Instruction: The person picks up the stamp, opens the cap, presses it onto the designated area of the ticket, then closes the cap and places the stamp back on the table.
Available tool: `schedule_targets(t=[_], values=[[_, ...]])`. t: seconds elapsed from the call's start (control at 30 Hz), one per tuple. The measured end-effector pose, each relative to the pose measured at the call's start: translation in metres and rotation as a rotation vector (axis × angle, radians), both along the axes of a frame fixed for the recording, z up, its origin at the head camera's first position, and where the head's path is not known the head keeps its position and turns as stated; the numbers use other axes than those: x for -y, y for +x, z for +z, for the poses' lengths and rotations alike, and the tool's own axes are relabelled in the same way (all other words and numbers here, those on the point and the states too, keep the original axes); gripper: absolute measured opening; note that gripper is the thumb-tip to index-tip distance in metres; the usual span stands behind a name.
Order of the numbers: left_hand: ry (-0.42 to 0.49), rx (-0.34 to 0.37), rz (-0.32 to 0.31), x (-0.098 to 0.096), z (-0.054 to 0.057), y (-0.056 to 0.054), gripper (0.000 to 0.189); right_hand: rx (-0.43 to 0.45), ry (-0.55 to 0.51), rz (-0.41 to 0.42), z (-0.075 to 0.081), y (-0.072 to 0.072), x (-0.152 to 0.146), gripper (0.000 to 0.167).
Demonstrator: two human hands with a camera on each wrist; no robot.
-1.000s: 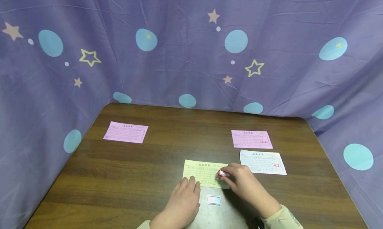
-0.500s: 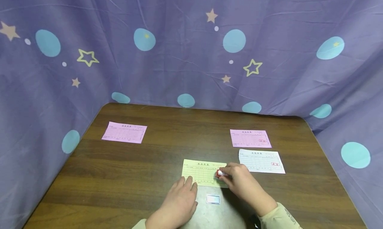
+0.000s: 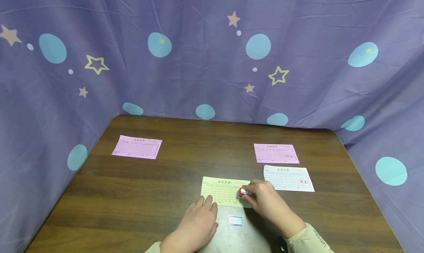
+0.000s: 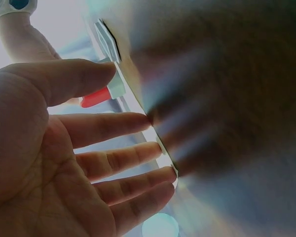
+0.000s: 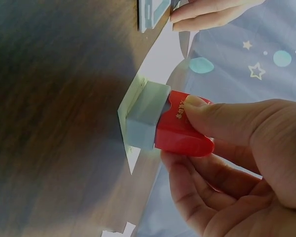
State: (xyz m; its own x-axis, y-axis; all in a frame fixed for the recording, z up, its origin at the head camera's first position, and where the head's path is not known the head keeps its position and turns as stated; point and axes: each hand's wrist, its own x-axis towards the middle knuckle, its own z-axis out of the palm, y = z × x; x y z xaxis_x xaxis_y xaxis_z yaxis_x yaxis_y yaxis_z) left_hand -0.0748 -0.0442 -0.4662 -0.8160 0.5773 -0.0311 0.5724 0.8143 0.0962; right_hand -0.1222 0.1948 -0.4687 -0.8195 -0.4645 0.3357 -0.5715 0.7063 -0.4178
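Observation:
A yellow printed slip (image 3: pixel 216 188) lies at the front middle of the table. My right hand (image 3: pixel 265 198) pinches a red and grey stamp (image 5: pixel 185 123) between thumb and fingers. The stamp stands on the right part of that slip, its grey base against the paper. My left hand (image 3: pixel 198 221) rests with extended fingertips at the slip's lower left edge, thumb held apart. In front of the slip, between the hands, lies a small rectangular stamp cap (image 3: pixel 235 220), pale inside. My right hand hides the slip's right end in the head view.
A white slip (image 3: pixel 288 178) and a pink slip (image 3: pixel 276 153) lie at the right, each with a red boxed mark. Another pink slip (image 3: pixel 137 147) lies at the far left with no red mark visible. A purple curtain (image 3: pixel 198 61) surrounds the brown table (image 3: pixel 185 146).
The head view has shifted slightly. My right hand keeps the stamp at the same spot on the yellow slip, and my left hand stays at its lower left edge.

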Motion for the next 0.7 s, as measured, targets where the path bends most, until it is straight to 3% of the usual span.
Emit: schedule_targets(t=[0.7], values=[[0.025, -0.007, -0.006, 0.0020, -0.0011, -0.0003, 0.047, -0.005, -0.009, -0.002, 0.0016, 0.0023, 0.0006, 0.022]])
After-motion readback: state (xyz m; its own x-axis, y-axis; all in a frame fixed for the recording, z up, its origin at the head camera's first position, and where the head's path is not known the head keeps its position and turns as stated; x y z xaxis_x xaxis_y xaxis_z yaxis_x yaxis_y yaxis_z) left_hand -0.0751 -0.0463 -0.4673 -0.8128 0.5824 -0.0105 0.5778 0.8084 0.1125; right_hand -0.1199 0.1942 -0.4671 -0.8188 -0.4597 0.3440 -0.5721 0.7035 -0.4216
